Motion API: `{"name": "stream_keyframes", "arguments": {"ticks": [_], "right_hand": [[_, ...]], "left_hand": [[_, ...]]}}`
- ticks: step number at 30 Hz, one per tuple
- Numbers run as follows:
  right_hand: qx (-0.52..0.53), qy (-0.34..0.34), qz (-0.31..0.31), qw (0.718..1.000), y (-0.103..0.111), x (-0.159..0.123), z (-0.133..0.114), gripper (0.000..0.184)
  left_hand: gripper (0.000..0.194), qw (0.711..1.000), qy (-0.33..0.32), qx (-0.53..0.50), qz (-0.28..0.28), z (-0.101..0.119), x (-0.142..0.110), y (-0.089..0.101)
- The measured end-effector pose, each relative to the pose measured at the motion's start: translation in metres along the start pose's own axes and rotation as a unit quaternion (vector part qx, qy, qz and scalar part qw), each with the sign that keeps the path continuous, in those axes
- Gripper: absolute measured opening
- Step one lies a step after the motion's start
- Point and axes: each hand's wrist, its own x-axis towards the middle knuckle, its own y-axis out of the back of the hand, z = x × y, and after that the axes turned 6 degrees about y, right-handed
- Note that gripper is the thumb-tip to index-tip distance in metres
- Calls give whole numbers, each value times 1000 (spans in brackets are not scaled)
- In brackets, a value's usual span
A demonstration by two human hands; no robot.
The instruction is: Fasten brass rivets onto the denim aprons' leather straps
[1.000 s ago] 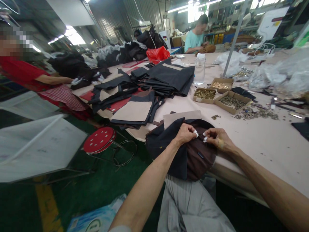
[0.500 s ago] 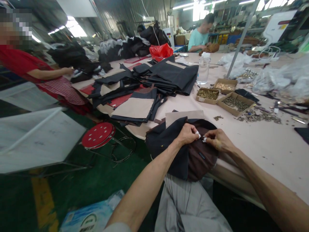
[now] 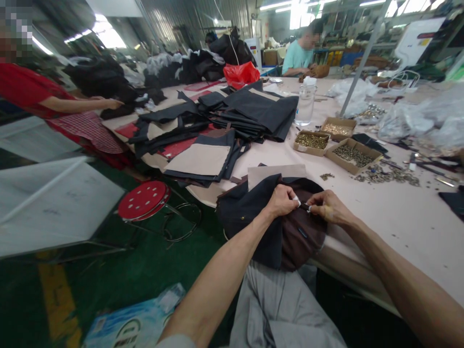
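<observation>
At the near edge of the pale pink bench (image 3: 384, 217) lies a navy-and-brown fabric piece (image 3: 297, 244); over it, the left hand (image 3: 284, 199) and right hand (image 3: 328, 207), each grip pinched closed, hold a small dark strip (image 3: 304, 206). Beyond, three shallow brown cardboard boxes (image 3: 342, 164) contain small metal parts (image 3: 353, 154), brassy, coppery or dull. A transparent, white-topped bottle (image 3: 305, 99) contains colourless liquid (image 3: 303, 114).

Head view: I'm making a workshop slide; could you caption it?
Left hand and right hand pinch at dark fabric over the table's edge, near open boxes of small metal parts.
</observation>
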Motion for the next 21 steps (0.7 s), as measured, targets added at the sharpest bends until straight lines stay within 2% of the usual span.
{"name": "stream_keyframes", "arguments": {"ticks": [6, 11, 21], "right_hand": [[-17, -3, 10, 1000, 1, -1, -2, 22], [-25, -6, -13, 1000, -3, 2, 2, 29], [-70, 24, -3, 997, -6, -1, -5, 24]], "left_hand": [[10, 1000, 0, 3, 10, 4, -2, 2], [9, 1000, -3, 4, 2, 4, -1, 3], [11, 1000, -4, 8, -7, 3, -2, 2]]}}
